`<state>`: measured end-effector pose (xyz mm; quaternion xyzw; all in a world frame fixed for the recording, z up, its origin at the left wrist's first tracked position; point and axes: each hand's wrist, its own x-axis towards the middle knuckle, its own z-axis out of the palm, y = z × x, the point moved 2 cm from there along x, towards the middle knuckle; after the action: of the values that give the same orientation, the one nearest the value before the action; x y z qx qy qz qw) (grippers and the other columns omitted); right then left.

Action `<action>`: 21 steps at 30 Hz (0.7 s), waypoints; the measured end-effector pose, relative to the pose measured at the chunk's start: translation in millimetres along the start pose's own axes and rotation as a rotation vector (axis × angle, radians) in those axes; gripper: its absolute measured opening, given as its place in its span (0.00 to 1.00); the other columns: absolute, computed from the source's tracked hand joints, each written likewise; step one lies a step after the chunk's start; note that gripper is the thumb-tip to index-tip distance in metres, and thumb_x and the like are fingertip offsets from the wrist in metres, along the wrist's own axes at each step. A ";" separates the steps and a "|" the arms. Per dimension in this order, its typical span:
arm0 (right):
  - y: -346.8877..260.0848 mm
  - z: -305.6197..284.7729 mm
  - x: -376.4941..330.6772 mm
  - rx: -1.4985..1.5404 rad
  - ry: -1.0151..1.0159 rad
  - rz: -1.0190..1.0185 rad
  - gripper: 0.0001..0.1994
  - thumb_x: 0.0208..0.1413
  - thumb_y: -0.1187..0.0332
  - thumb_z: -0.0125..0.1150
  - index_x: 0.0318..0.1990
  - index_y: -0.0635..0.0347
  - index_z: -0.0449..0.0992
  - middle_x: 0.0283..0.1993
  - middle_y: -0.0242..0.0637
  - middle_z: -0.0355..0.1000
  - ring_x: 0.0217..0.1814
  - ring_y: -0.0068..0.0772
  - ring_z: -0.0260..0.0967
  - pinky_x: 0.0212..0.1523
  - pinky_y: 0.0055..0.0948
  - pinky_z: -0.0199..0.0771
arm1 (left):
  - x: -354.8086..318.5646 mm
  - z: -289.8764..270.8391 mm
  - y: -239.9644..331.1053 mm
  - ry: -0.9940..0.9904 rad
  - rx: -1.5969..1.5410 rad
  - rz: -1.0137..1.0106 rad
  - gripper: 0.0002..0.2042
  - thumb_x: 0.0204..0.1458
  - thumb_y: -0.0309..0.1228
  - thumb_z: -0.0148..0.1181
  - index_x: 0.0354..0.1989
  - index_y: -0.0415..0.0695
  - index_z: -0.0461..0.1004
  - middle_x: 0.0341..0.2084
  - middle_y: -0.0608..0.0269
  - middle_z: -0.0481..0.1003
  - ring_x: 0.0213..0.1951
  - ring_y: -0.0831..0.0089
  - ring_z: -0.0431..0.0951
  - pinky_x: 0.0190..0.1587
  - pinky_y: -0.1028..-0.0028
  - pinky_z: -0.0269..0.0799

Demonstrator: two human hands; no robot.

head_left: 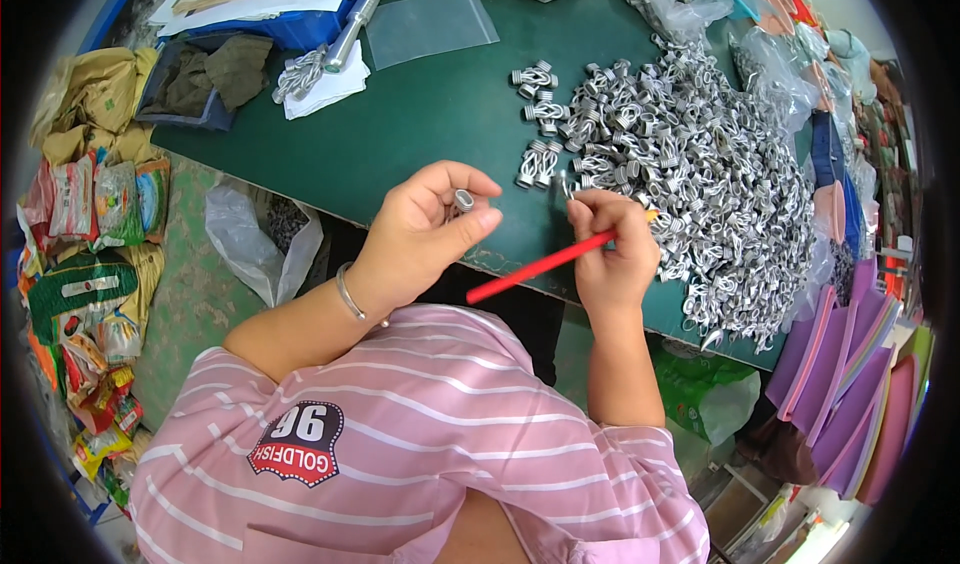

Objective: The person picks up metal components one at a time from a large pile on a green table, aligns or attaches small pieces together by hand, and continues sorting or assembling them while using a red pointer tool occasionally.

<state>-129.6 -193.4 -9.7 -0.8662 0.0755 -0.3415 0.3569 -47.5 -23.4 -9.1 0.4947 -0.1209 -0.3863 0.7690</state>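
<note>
Your left hand (425, 234) pinches a small metal ferrule (464, 200); it looks light, stiff and slippery. Grip its sides. Your right hand (610, 249) grasps a red stick (540, 266).

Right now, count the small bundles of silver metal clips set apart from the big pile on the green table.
3: one top, one below it, one nearest the left hand at. Others may be hidden within the big pile.

Red stick's (540, 266) tip inside right hand (612, 254)

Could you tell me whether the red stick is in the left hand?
No, the right hand holds the red stick; the left hand pinches a small metal piece.
</note>
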 end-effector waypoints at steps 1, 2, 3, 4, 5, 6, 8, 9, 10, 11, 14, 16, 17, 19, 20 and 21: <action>-1.2 -2.5 -3.9 0.307 0.005 0.251 0.13 0.46 0.80 0.60 0.23 0.60 0.59 0.29 0.42 0.72 0.22 0.28 0.68 0.22 0.20 0.67 | 0.3 2.7 0.2 0.022 0.184 0.050 0.12 0.49 0.21 0.55 0.43 0.39 0.67 0.26 0.70 0.67 0.25 0.88 0.64 0.24 0.89 0.59; -7.3 -3.5 -5.7 0.614 0.011 0.502 0.13 0.48 0.80 0.58 0.24 0.59 0.58 0.30 0.43 0.72 0.24 0.25 0.68 0.22 0.18 0.68 | 2.0 3.3 -3.4 0.023 0.182 0.048 0.12 0.49 0.21 0.55 0.43 0.39 0.67 0.26 0.70 0.67 0.25 0.88 0.64 0.24 0.89 0.59; -7.2 -6.8 -7.4 0.736 -0.047 0.546 0.12 0.51 0.80 0.55 0.25 0.58 0.56 0.32 0.46 0.71 0.26 0.24 0.69 0.24 0.17 0.70 | 3.6 4.9 -7.3 -0.025 0.190 0.033 0.14 0.48 0.20 0.57 0.44 0.38 0.67 0.27 0.69 0.68 0.27 0.87 0.65 0.28 0.88 0.61; -9.3 -5.8 -9.2 0.856 -0.032 0.554 0.12 0.51 0.80 0.54 0.25 0.58 0.56 0.32 0.47 0.71 0.25 0.25 0.70 0.24 0.18 0.71 | 4.3 6.5 -9.5 -0.073 0.197 0.018 0.15 0.47 0.20 0.58 0.45 0.38 0.67 0.28 0.69 0.69 0.29 0.86 0.67 0.32 0.87 0.63; -10.6 -4.2 -11.7 0.942 -0.038 0.551 0.12 0.51 0.80 0.54 0.26 0.58 0.57 0.32 0.48 0.71 0.25 0.25 0.70 0.24 0.19 0.72 | 3.5 7.9 -9.4 -0.094 0.199 -0.022 0.14 0.47 0.20 0.58 0.44 0.37 0.68 0.30 0.68 0.70 0.31 0.84 0.69 0.37 0.84 0.64; -10.2 -2.5 -14.8 1.026 -0.044 0.546 0.11 0.51 0.81 0.54 0.26 0.59 0.57 0.33 0.49 0.71 0.26 0.26 0.70 0.24 0.19 0.72 | 3.6 8.2 -10.6 -0.094 0.199 -0.024 0.14 0.47 0.20 0.58 0.44 0.37 0.68 0.30 0.68 0.70 0.31 0.84 0.69 0.37 0.84 0.64; -9.1 0.5 -19.9 1.054 -0.057 0.532 0.11 0.51 0.81 0.54 0.26 0.59 0.57 0.34 0.50 0.70 0.26 0.27 0.70 0.25 0.20 0.73 | 3.5 8.5 -12.8 -0.102 0.280 -0.001 0.11 0.47 0.20 0.58 0.41 0.37 0.70 0.30 0.66 0.71 0.33 0.83 0.69 0.37 0.83 0.65; -9.0 1.9 -21.9 1.055 -0.056 0.498 0.11 0.51 0.81 0.54 0.26 0.59 0.57 0.34 0.51 0.70 0.27 0.27 0.70 0.26 0.21 0.73 | 2.2 9.4 -10.5 -0.103 0.267 -0.016 0.09 0.47 0.20 0.58 0.38 0.37 0.71 0.30 0.65 0.72 0.34 0.82 0.70 0.38 0.82 0.65; -9.3 2.2 -23.3 1.056 -0.054 0.463 0.11 0.51 0.81 0.54 0.26 0.59 0.57 0.35 0.51 0.70 0.27 0.28 0.70 0.27 0.21 0.74 | 1.9 9.3 -10.2 -0.103 0.267 -0.019 0.09 0.47 0.20 0.58 0.38 0.37 0.71 0.30 0.65 0.72 0.34 0.82 0.70 0.38 0.82 0.65; -9.6 1.5 -24.0 1.036 -0.054 0.432 0.12 0.51 0.82 0.54 0.26 0.59 0.57 0.36 0.52 0.70 0.28 0.27 0.69 0.29 0.21 0.74 | 1.6 9.3 -9.7 -0.108 0.312 0.008 0.09 0.47 0.20 0.58 0.37 0.36 0.72 0.30 0.65 0.72 0.34 0.82 0.70 0.38 0.82 0.65; -10.8 0.5 -25.6 0.949 -0.047 0.337 0.12 0.50 0.83 0.55 0.25 0.60 0.56 0.37 0.52 0.70 0.30 0.27 0.69 0.30 0.22 0.75 | 0.5 9.7 -9.0 -0.111 0.355 0.057 0.08 0.46 0.19 0.58 0.36 0.36 0.72 0.30 0.65 0.71 0.34 0.81 0.70 0.37 0.82 0.65; -11.7 -0.2 -26.4 0.920 -0.046 0.312 0.13 0.50 0.83 0.55 0.25 0.60 0.56 0.37 0.52 0.69 0.31 0.27 0.69 0.31 0.22 0.75 | 0.4 9.5 -9.0 -0.110 0.355 0.080 0.08 0.46 0.18 0.58 0.36 0.36 0.72 0.30 0.64 0.71 0.33 0.80 0.70 0.37 0.82 0.65; -12.4 -0.7 -26.7 0.891 -0.045 0.287 0.13 0.49 0.83 0.55 0.25 0.60 0.57 0.37 0.52 0.69 0.33 0.27 0.69 0.32 0.22 0.75 | 0.4 9.2 -8.9 -0.115 0.363 0.101 0.08 0.46 0.17 0.57 0.36 0.36 0.72 0.30 0.64 0.70 0.33 0.80 0.70 0.37 0.82 0.65; -13.5 -1.1 -27.1 0.854 -0.043 0.254 0.13 0.49 0.83 0.55 0.24 0.60 0.57 0.37 0.51 0.69 0.34 0.28 0.70 0.33 0.22 0.75 | 0.6 9.0 -8.9 -0.122 0.371 0.121 0.09 0.45 0.17 0.57 0.36 0.36 0.72 0.30 0.63 0.70 0.33 0.79 0.70 0.37 0.82 0.65; -14.1 -1.3 -27.3 0.817 -0.042 0.220 0.13 0.49 0.83 0.55 0.24 0.60 0.57 0.37 0.51 0.69 0.35 0.28 0.70 0.33 0.23 0.75 | 0.6 9.1 -8.2 -0.125 0.377 0.137 0.09 0.45 0.16 0.58 0.36 0.36 0.73 0.30 0.63 0.70 0.32 0.79 0.70 0.36 0.82 0.65; -13.6 -1.3 -27.6 0.816 -0.042 0.221 0.13 0.49 0.83 0.55 0.24 0.60 0.57 0.37 0.51 0.69 0.35 0.28 0.70 0.33 0.23 0.75 | 0.6 9.3 -7.7 -0.129 0.381 0.153 0.09 0.44 0.16 0.58 0.36 0.36 0.73 0.30 0.63 0.70 0.32 0.79 0.70 0.36 0.82 0.65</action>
<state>-152.8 -173.8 -14.7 -0.6473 0.0192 -0.2854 0.7065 -56.0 -31.6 -11.3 0.5949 -0.2780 -0.3278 0.6792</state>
